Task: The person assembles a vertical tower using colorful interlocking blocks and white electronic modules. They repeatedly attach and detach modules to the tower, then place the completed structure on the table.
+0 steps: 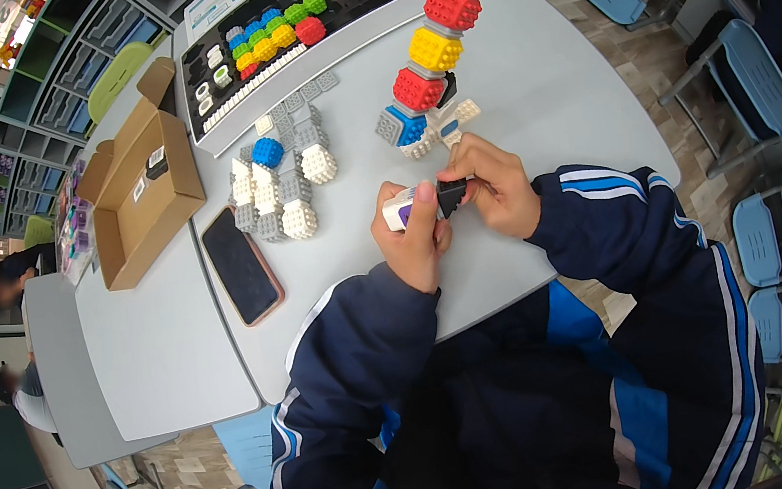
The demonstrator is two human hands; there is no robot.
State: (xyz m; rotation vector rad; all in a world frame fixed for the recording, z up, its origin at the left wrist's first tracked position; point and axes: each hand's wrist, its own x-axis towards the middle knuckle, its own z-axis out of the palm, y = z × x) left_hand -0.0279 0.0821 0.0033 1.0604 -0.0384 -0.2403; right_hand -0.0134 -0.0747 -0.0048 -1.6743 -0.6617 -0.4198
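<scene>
Close to the table's front edge, my left hand [417,249] is closed around a small white block [397,214] with a purple patch, its thumb pressed on top. My right hand [502,192] pinches a black piece [452,196] at the block's right end. Whether the two parts are joined or only touching, I cannot tell. Just beyond my hands rises a tower of studded blocks, with a blue-and-grey block [403,128] low down and a red block [418,89] above it. Pale connector pieces [459,117] lie at its foot.
Left of my hands sits a cluster of grey and white studded blocks [267,194] with a blue block [268,152]. Nearby are a phone [243,267] and an open cardboard box [113,247]. A kit tray [223,133] of coloured blocks stands at the back. Chairs [759,78] line the right.
</scene>
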